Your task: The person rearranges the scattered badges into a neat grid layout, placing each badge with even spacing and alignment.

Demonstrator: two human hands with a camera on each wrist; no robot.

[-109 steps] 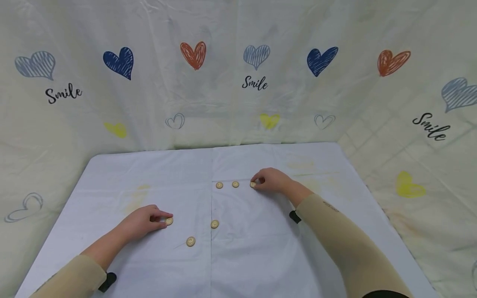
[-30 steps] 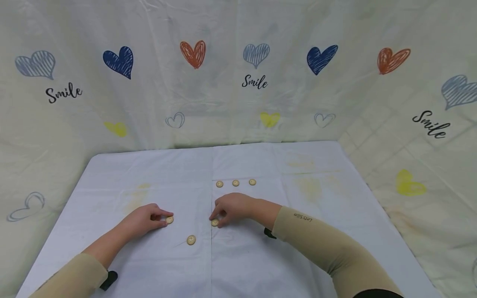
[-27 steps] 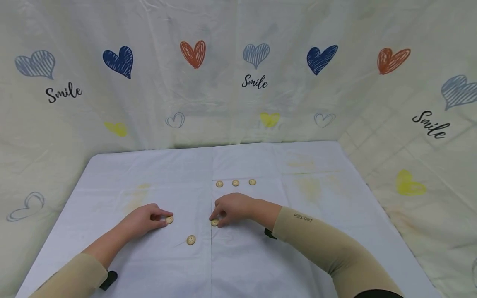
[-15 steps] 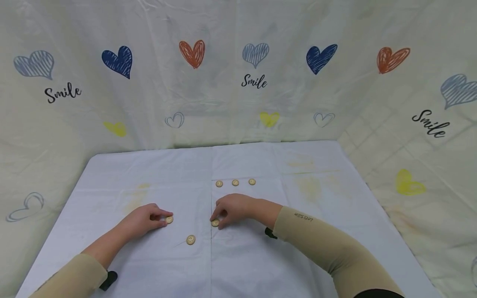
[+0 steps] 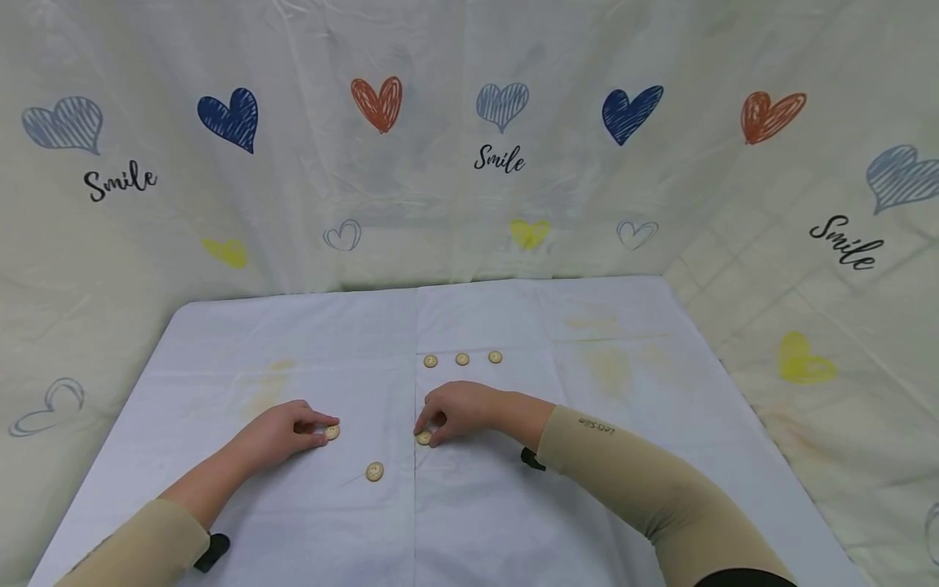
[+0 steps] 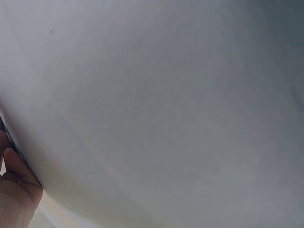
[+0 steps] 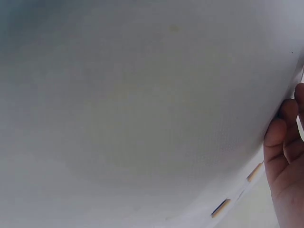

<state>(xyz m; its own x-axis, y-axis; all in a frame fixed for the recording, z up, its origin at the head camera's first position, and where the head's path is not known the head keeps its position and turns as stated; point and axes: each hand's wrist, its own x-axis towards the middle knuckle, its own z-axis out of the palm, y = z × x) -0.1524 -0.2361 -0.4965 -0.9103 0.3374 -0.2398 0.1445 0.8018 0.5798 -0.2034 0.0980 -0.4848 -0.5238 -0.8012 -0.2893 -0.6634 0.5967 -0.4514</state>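
Note:
My left hand pinches a round, light wooden button between thumb and fingers on the left part of the table. Near the table's middle seam, my right hand holds another such button the same way, low over the white cloth. Between and in front of the hands lies a loose button. Behind the right hand, three buttons form a row: a left one, a middle one and a right one. Both wrist views catch the hands only at their edges, with the pinched buttons hidden.
A white cloth with creases and faint yellow stains covers the table. Beyond its back edge hangs a pale curtain printed with hearts and "Smile"; it continues along the right side. In the right wrist view, two buttons appear edge-on near the hand.
The right hand has left the right end of the back row, where a button stays, and moved nearer and leftward to the button at the seam. The left hand keeps its place.

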